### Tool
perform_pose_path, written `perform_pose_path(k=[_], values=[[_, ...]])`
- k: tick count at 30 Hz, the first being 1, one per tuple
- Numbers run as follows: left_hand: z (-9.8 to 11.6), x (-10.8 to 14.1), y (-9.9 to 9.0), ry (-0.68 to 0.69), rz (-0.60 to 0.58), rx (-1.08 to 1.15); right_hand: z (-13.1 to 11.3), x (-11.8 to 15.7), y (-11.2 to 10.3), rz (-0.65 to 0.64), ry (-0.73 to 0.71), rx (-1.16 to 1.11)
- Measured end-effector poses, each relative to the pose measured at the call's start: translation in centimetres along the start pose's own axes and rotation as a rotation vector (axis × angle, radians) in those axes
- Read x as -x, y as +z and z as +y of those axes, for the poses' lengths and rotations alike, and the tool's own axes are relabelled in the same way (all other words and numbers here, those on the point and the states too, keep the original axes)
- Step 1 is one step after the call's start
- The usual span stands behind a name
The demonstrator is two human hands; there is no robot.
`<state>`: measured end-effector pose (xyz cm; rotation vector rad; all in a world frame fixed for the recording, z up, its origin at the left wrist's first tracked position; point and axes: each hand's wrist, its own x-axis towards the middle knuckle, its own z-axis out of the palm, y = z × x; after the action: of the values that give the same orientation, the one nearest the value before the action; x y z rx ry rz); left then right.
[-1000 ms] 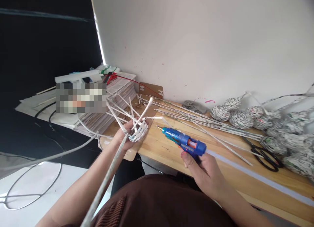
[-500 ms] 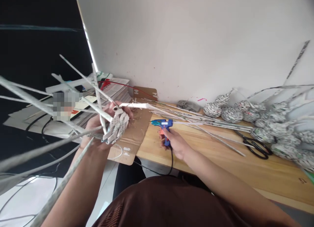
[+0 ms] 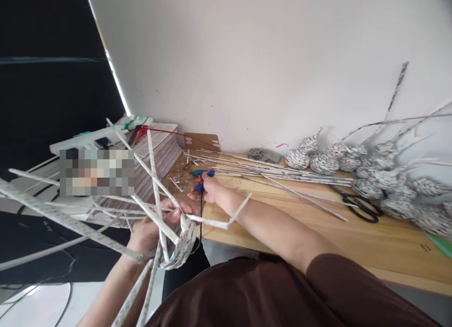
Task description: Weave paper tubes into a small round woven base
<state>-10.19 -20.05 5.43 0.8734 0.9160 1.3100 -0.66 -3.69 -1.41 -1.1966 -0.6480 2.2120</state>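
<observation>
A pale-grey wall (image 3: 247, 68) fills the background, a small pink smear (image 3: 282, 145) near its base. At left stands a tall black panel (image 3: 42, 101), a thin bright strip of light (image 3: 116, 80) along its edge. A light-brown wooden table (image 3: 300, 237) runs against the wall; white floor (image 3: 82, 291) shows lower left.

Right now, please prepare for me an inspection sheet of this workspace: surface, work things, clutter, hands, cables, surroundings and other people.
Surface: wooden table, with cardboard at its left.
Work things: woven paper piece with long loose strips; blue glue gun, nozzle pointing left.
Clutter: paper scraps on the cardboard; paper sticks, scissors and woven balls on the table; paper stack at left.
Hands: left hand holds the woven paper piece; right hand grips the glue gun.
Cables: black cable hanging below the glue gun.
Surroundings: pale wall behind, black panel at left; one patch is blurred.
Other people: nothing seen.
</observation>
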Motion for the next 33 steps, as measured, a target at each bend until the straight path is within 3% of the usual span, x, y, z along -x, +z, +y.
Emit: perform_pose_path(k=[3, 6, 9, 11, 12, 16, 19, 26, 33], values=[[-0.6, -0.1, -0.6, -0.033, -0.007, -0.006, 0.0, 0.8, 0.1, -0.05, 0.059, 0.177], [-1.2, -0.4, -0.9, -0.078, 0.006, 0.01, -0.3, 2.5, -1.4, -0.063, 0.024, 0.622], [-1.6, -0.9, -0.7, -0.134, 0.025, 0.04, -1.2, 4.8, -4.5, 0.048, -0.292, 1.172], [-1.9, -1.3, -0.6, -0.178, 0.028, 0.08, -2.3, 6.5, -7.3, 0.257, -0.616, 1.534], [-2.1, -1.5, -0.5, -0.196, 0.031, 0.102, -2.9, 7.2, -8.8, 0.383, -0.692, 1.658], [-3.1, -2.2, -0.4, -0.236, 0.053, 0.148, -5.7, 8.8, -14.2, 0.639, -0.69, 1.721], [-3.8, -2.4, -0.2, -0.249, 0.086, 0.17, -7.1, 8.2, -16.3, 0.766, -0.662, 1.747], [-4.3, -2.1, 0.2, -0.245, 0.17, 0.203, -7.3, 6.1, -16.6, 0.815, -0.643, 1.811], [-4.6, -2.4, -0.4, -0.255, 0.209, 0.218, -6.9, 8.6, -17.4, 0.779, -0.711, 1.85]])
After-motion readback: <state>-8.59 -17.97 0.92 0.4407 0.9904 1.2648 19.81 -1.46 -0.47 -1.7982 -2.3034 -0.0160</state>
